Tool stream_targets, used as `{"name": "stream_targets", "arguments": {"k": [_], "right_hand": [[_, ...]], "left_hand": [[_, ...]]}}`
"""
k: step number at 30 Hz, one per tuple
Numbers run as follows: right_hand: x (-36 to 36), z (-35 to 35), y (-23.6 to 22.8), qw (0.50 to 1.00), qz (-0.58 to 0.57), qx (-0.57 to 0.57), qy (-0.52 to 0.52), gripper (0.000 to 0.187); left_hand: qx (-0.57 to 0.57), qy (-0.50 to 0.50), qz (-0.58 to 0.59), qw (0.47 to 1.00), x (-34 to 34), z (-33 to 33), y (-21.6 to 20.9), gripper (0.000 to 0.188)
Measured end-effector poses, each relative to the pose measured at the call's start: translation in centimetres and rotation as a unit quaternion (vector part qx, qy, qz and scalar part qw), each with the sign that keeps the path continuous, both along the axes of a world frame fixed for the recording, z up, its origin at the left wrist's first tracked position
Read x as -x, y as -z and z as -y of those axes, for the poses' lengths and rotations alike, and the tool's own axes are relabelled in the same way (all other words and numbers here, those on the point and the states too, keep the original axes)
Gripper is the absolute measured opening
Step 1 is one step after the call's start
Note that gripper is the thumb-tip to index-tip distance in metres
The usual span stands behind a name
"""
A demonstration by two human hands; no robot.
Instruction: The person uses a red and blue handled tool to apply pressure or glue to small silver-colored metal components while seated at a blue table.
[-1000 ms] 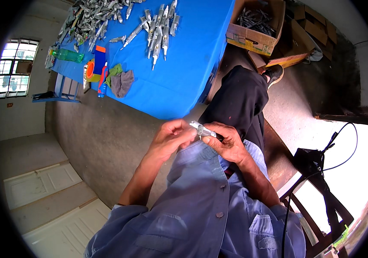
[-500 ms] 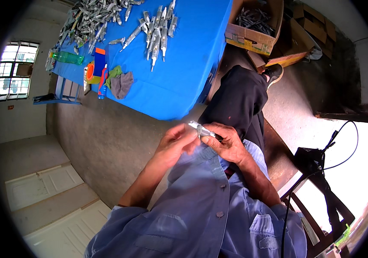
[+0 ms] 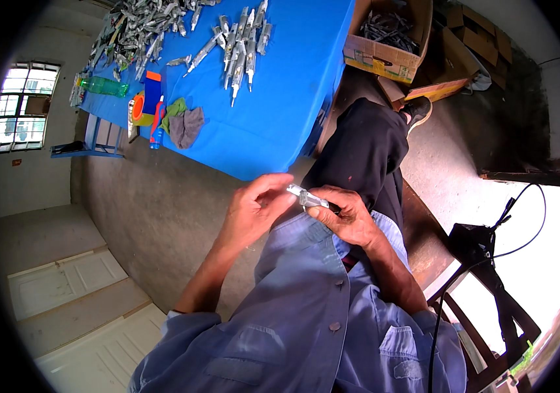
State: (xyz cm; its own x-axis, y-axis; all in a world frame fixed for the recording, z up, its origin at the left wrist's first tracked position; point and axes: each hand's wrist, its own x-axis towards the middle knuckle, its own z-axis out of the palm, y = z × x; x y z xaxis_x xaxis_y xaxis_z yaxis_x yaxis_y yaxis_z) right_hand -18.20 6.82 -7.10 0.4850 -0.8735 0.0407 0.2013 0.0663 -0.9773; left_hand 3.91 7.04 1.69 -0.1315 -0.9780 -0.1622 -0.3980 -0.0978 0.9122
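A blue-covered table [image 3: 280, 111] fills twelve o'clock, above the person's lap. At centre, the left hand [image 3: 253, 213] curls, fingertips touching a small silvery metal part [image 3: 306, 196]. At its three o'clock, the right hand [image 3: 348, 216] pinches that part between thumb and fingers.

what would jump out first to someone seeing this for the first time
The bright blue table at upper centre, strewn with heaps of small grey metal parts, catches the eye first. Below it, at the picture's middle, the left hand and right hand meet over the person's lap on one small silvery metal piece. An open cardboard box of similar parts sits at the table's far end.
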Motion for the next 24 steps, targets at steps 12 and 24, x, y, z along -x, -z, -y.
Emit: {"name": "stream_targets", "arguments": {"k": [12, 24], "right_hand": [[-0.2, 0.2, 0.1, 0.999, -0.019, 0.042, 0.000, 0.027], [0.0, 0.1, 0.1, 0.997, -0.035, 0.066, 0.000, 0.029]], "left_hand": [[-0.010, 0.053, 0.022, 0.998, 0.0, 0.3, 0.1, 0.024], [-0.042, 0.117, 0.043, 0.991, -0.3, 1.5, 0.0, 0.012]]}}
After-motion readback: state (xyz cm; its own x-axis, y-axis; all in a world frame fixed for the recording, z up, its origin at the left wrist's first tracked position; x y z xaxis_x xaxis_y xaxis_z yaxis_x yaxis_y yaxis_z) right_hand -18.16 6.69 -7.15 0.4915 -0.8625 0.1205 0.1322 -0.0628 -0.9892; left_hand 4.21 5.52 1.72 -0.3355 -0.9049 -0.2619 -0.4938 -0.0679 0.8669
